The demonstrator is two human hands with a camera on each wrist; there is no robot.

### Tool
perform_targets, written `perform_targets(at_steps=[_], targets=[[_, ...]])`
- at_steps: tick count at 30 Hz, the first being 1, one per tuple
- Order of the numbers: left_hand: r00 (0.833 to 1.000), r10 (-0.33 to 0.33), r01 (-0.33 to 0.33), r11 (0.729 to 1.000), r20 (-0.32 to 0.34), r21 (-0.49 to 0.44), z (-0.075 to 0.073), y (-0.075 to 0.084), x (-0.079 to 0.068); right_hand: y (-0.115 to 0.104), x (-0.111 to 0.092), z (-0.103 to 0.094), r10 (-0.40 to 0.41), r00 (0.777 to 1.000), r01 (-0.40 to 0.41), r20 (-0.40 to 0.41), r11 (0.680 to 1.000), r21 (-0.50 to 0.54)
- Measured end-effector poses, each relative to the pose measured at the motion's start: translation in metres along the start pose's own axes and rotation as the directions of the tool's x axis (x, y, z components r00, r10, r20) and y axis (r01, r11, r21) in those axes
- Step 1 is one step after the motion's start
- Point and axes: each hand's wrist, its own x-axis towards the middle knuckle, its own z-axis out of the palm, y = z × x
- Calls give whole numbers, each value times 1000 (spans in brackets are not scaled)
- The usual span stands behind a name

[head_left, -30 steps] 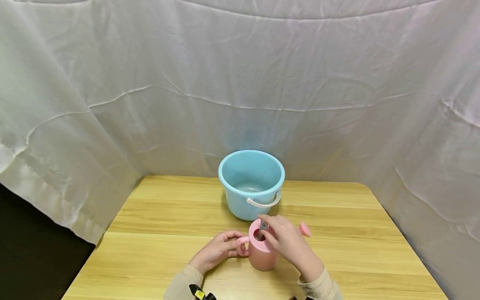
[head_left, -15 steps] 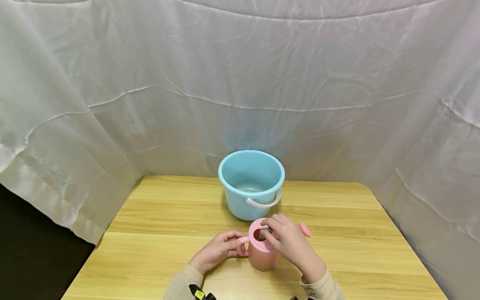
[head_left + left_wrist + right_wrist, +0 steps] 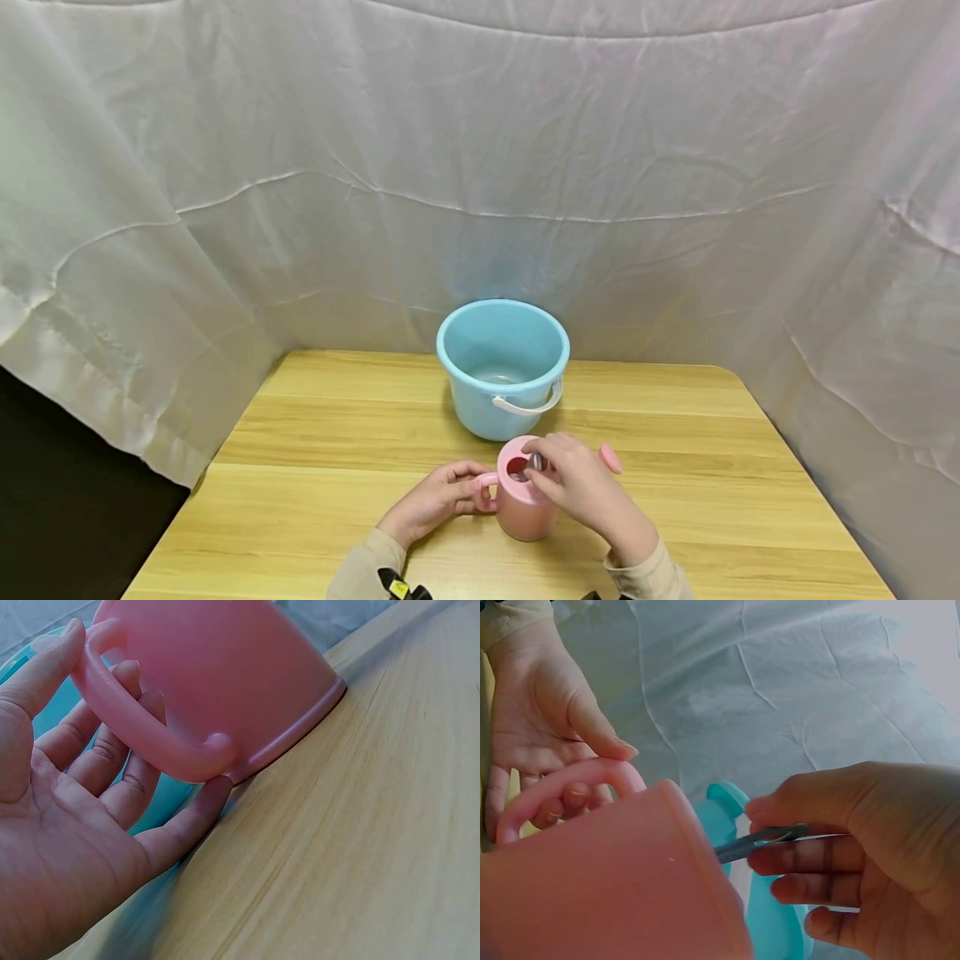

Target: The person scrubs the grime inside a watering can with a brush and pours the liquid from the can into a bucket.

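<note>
A pink watering can (image 3: 527,512) stands upright on the table, its round opening facing up. My left hand (image 3: 435,500) holds its loop handle (image 3: 135,724); in the left wrist view the thumb lies on the handle's top and the fingers reach behind it. Above the opening, my right hand (image 3: 581,483) pinches a slim grey clip-like object (image 3: 761,841) between thumb and fingers. One end of this object points over the can's rim, and its tip is hidden there in the right wrist view. Something greyish shows inside the opening, too small to tell.
A light blue bucket (image 3: 501,414) with a white handle (image 3: 528,408) stands just behind the can. The can's pink sprinkler head (image 3: 610,458) sticks out right of my right hand. Pale curtains (image 3: 480,167) hang around the wooden table (image 3: 337,467).
My right hand has drawn slightly right, and the grey object has tilted from standing steeply in the opening to lying at its right edge. The left hand and can have stayed put.
</note>
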Motion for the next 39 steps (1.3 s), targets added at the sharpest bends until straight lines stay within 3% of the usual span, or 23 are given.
perform_targets(at_steps=[8, 15, 20, 27, 35, 39], targets=[[1000, -1, 1, 1000, -1, -1, 0, 0, 0, 5, -3, -7, 17, 1000, -16, 17, 998, -59], [1000, 0, 0, 1000, -1, -6, 0, 0, 0, 6, -1, -8, 66, 997, -64, 44, 997, -33], [1000, 4, -4, 1000, 5, -7, -1, -1, 0, 8, 2, 5, -32, 996, 34, -80, 999, 18], [1000, 6, -6, 1000, 8, -1, -1, -1, 0, 3, 6, 15, -178, 959, 189, -219, 981, 32], [1000, -3, 3, 1000, 4, 0, 0, 1, 0, -4, 8, 7, -249, 902, 286, -352, 956, 59], [1000, -9, 9, 1000, 4, 1, 0, 1, 0, -5, 8, 5, -254, 899, 288, -357, 956, 47]])
